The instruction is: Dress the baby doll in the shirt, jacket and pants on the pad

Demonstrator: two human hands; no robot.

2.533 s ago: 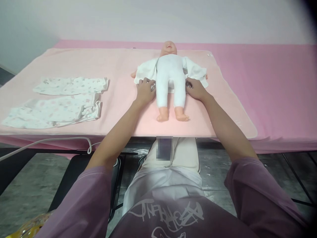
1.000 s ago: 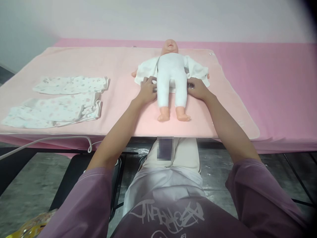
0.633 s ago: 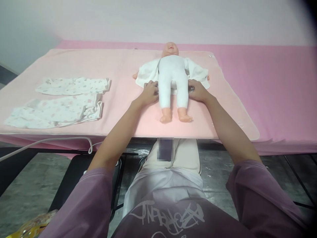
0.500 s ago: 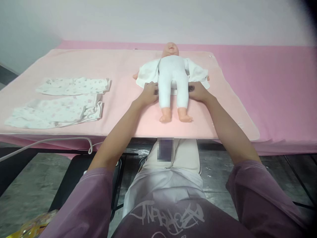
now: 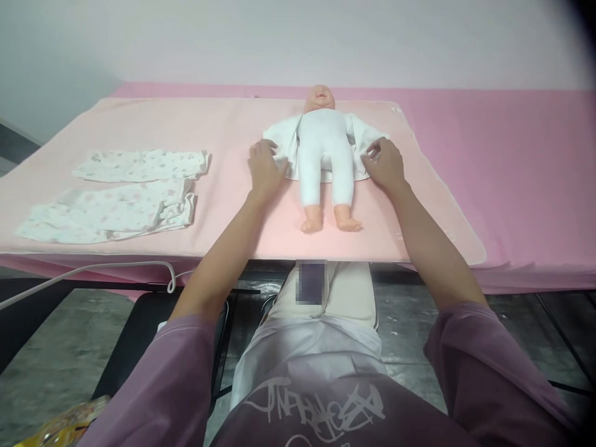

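Observation:
A baby doll (image 5: 321, 98) lies on its back, head away from me, its bare feet toward me. Its body and legs are in white (image 5: 325, 133), and a white garment (image 5: 289, 133) spreads out at both sides beneath it. My left hand (image 5: 266, 167) rests over the end of the left sleeve, thumb and fingers apart. At the opposite sleeve, my right hand (image 5: 386, 164) touches the cloth with thumb and fingers spread. The doll's hands are hidden from view.
Two folded, patterned baby garments (image 5: 112, 211) lie at the left on the light pink mat (image 5: 223, 124). Darker pink cloth (image 5: 512, 167) covers the table to the right. A white cable (image 5: 116, 265) hangs along the front edge, above a black chair (image 5: 149, 335).
Both hands have moved outward and slightly up, from beside the doll's thighs to the sleeve ends. The garment's sides have been drawn in a little. The doll lies as before.

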